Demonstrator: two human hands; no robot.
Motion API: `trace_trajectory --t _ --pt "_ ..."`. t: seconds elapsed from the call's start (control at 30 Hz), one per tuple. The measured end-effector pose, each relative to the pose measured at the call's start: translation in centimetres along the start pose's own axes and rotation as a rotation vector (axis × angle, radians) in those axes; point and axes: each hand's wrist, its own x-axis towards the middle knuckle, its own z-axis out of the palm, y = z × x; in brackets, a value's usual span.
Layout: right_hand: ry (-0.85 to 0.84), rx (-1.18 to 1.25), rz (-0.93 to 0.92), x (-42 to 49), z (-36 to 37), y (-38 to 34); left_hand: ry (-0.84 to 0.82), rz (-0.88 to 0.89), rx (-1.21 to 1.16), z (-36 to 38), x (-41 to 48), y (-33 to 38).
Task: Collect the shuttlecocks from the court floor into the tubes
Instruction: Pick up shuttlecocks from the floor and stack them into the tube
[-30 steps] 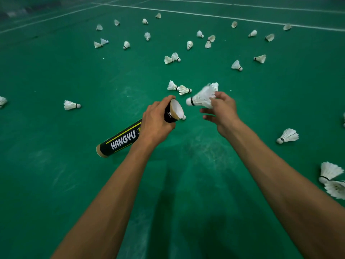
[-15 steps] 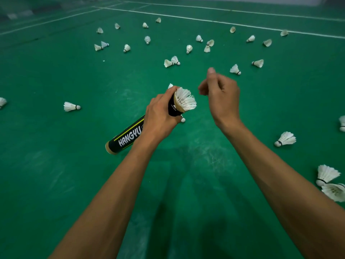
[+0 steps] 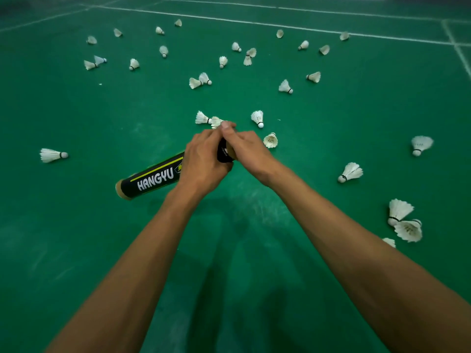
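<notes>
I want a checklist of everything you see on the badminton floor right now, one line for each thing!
Surface: green court floor with white painted lines, scuffed pale in patches.
Job's things: black cardboard tube marked HANGYU, held tilted; many white feather shuttlecocks lie scattered, one nearby shuttlecock just right of the hands.
Clutter: nothing seen besides the shuttlecocks.
Grippers: left hand wraps around the tube near its top; right hand covers the tube's mouth, so what is inside is hidden.
Cables: nothing seen.
Surroundings: more court beyond the lines; dim far edge, details unclear.
</notes>
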Motion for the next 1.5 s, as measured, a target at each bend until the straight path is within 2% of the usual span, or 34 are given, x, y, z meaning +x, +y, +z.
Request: trace_trajectory --t 0.1,0.17,0.33,0.57,0.73,0.9,1.0,1.07,1.17,1.23,1.3,1.4,1.5 --pt "0.329 -0.045 -0.024 -1.0 -3.0 1.9 -0.070 0.027 -0.041 2.7 0.8 2.7" --pt "0.436 -0.126 -0.002 -2.2 -6.1 3.1 -0.121 0.060 -0.066 4.9 1.0 4.9" --pt "0.568 -0.274 0.110 -6.5 -14.3 7.7 -0.242 0.187 -0.126 11.1 0.0 11.5" --pt "0.672 -0.238 0.524 -11.4 -20.7 16.0 -0.475 0.369 0.009 17.0 -4.3 17.2" --pt "0.786 0.009 0.900 -14.1 -21.1 24.0 -0.521 0.437 0.054 16.5 -5.9 16.3" --pt "0.812 -0.003 0.989 -15.0 -22.7 28.3 -0.488 0.382 0.079 15.6 -5.6 15.0" --pt "0.848 0.166 1.059 -15.6 -22.4 28.4 -0.483 0.352 0.077 15.4 -5.0 15.5" --pt "0.803 0.277 1.058 -15.6 -21.4 27.2 -0.464 0.323 0.070 15.4 -4.7 15.9" --pt "0.699 0.297 1.083 -15.2 -20.3 27.8 -0.467 0.317 0.070 15.2 -4.8 16.5" --pt "0.736 0.299 1.065 -14.4 -19.7 28.2 -0.455 0.308 0.077 14.9 -4.7 16.6" --pt "0.819 0.317 0.938 -12.5 -19.2 26.8 -0.423 0.273 0.096 14.1 -4.1 16.0" --pt "0.864 0.328 0.648 -8.2 -18.6 22.2 -0.350 0.184 0.162 12.6 -2.7 14.0" --pt "0.772 0.241 0.363 -5.0 -18.2 17.2 -0.265 0.089 0.242 11.1 -2.1 11.8"
